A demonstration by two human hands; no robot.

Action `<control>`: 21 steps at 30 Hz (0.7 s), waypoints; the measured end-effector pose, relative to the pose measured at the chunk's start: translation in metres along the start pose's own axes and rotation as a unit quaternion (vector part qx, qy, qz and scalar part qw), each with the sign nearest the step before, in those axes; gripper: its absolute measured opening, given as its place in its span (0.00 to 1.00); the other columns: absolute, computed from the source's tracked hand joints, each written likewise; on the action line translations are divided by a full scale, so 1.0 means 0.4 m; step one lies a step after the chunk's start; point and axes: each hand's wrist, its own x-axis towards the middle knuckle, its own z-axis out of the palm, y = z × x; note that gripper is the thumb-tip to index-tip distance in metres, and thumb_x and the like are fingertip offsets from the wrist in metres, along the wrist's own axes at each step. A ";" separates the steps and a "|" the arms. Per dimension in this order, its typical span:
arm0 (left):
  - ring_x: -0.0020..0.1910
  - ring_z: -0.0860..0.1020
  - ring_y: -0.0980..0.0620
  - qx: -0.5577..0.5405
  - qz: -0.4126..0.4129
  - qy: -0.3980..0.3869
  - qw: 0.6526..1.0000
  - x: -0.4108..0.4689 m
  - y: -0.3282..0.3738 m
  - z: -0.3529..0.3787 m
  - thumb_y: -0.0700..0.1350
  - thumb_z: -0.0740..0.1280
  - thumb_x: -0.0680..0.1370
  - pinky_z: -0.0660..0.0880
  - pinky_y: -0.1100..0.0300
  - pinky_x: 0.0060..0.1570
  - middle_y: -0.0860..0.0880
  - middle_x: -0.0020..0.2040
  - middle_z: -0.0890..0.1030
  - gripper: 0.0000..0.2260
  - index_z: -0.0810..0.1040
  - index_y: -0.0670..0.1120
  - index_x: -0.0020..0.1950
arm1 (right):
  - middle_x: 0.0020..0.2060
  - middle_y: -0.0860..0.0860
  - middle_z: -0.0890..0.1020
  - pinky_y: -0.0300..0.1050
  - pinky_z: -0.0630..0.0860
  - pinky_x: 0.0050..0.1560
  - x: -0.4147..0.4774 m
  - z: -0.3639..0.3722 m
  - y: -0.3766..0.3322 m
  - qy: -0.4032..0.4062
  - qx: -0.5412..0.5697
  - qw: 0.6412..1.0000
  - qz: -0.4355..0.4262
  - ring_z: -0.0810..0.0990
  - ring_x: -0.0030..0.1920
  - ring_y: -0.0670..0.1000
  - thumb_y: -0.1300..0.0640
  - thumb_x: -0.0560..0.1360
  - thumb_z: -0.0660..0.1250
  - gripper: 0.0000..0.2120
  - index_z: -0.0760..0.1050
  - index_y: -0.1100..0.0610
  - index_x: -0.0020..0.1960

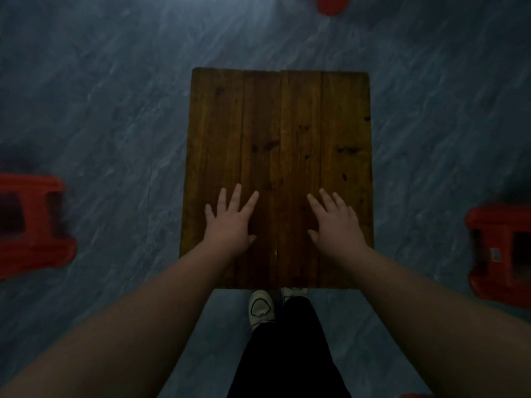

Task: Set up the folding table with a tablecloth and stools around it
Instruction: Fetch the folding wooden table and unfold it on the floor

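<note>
Two hands are lying flat on the folding table (287, 124) in the middle of the frame.

The left hand (230, 222) and right hand (336, 225) are resting palm-down on the lower part of the dark wooden top, fingers (237, 195) straight and spread, gripping nothing. One red stool (34, 225) is standing on the grey marbled floor (115, 96) at the left edge of the frame, a second red stool (500, 254) at the right edge, both well apart from the table. A third red stool (332, 4) is showing partly at the top edge. Below the table, a white shoe (261, 307) and black trousers (290, 354) are showing.
</note>
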 end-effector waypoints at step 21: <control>0.76 0.28 0.41 0.018 0.005 -0.040 0.999 0.161 -0.017 -0.045 0.64 0.69 0.73 0.40 0.25 0.69 0.55 0.78 0.29 0.47 0.33 0.70 0.74 | 0.80 0.48 0.38 0.66 0.47 0.77 0.143 0.007 0.001 -0.030 -0.014 0.999 0.029 0.37 0.79 0.57 0.39 0.75 0.66 0.45 0.36 0.38 0.78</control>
